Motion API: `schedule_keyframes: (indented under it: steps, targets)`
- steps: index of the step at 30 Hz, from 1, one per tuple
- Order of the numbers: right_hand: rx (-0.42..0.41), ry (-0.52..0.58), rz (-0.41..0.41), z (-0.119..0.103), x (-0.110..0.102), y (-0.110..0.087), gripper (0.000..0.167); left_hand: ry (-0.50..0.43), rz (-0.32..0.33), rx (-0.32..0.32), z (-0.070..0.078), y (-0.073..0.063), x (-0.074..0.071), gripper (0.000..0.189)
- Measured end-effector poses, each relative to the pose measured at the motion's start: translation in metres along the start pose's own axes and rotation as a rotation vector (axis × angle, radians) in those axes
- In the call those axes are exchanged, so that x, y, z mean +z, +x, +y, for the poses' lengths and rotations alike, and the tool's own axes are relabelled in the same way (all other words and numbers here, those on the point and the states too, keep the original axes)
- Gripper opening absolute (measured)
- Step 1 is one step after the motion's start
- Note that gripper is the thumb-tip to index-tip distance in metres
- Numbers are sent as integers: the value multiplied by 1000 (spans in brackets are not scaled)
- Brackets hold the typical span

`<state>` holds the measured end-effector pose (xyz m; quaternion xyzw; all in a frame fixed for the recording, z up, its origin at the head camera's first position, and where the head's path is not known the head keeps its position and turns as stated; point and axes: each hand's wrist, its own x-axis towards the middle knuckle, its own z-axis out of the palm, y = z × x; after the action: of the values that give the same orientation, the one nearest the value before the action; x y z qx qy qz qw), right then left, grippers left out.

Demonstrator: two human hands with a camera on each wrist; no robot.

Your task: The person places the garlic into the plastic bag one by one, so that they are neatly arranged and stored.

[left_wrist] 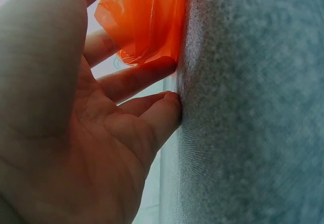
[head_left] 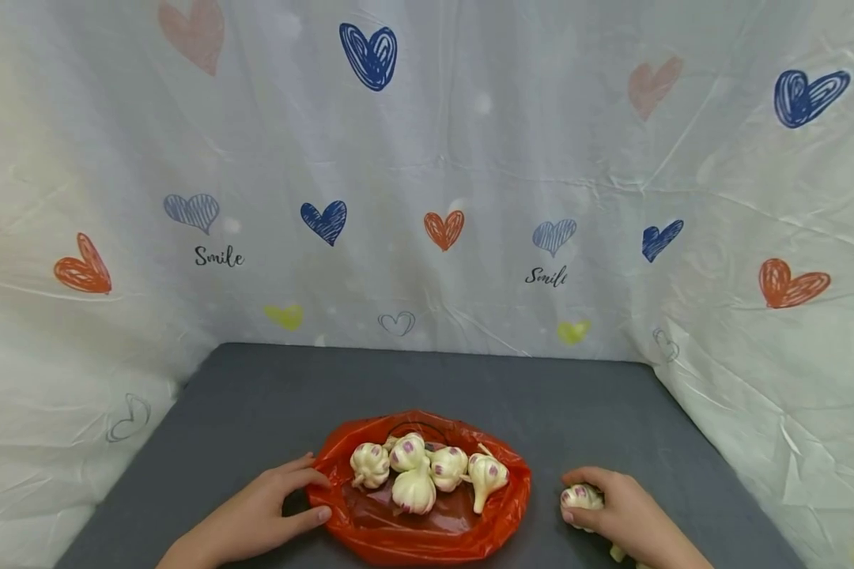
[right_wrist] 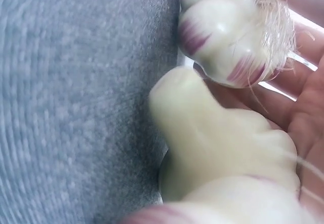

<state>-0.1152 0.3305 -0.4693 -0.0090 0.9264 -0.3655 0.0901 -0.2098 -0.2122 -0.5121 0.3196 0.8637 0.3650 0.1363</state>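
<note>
Here at the bottom of the head view, just right of centre, sits the red plastic bag (head_left: pixel 413 552), its rim rolled wide, with five garlic bulbs (head_left: pixel 414 490) clustered inside, white with purple patches. Over at its left edge, the left hand (head_left: pixel 259 502) touches the rim, and look, thumb and forefinger stand apart, a loose, fairly wide hand with dark tabletop showing between them; the left wrist view has its fingers up against the thin orange-lit plastic at the top. Across to the lower right, the right hand (head_left: pixel 626 506) is narrow, thumb and fingers curled about a single garlic bulb (head_left: pixel 580 498) at the table, well apart from the bag. Pale stem ends (head_left: pixel 617 553) peek out beneath that hand at the bottom edge. And the right wrist view tells more: a bulb with wispy roots at upper right by the fingers, a second bulb (right_wrist: pixel 202 122) with a thick stem below it, and part of a third bulb (right_wrist: pixel 228 203) filling the bottom edge. All this on a dark grey table (head_left: pixel 427 383), while behind rises a pale curtain (head_left: pixel 427 118) scattered with blue, orange, pink and yellow hearts (head_left: pixel 368 59) and the word "Smile" (head_left: pixel 219 257) printed twice.
</note>
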Motion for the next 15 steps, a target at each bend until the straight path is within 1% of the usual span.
schedule_keyframes:
  steps: [3, 6, 9, 15]
  targets:
    - [2, 30, -3, 1, 1, 0, 51, -3, -2, -1, -1, 0, 1, 33]
    - [-5, 37, -4, 1, 2, 0, 51, -5, -2, -1, -2, 0, 1, 35]
    - [-14, 29, 5, 1, 2, 2, 49, 1, 1, 2, -1, 0, 0, 35]
    - [-18, -21, 33, -3, 2, 4, 47, 0, 3, 3, 1, 0, 0, 35]
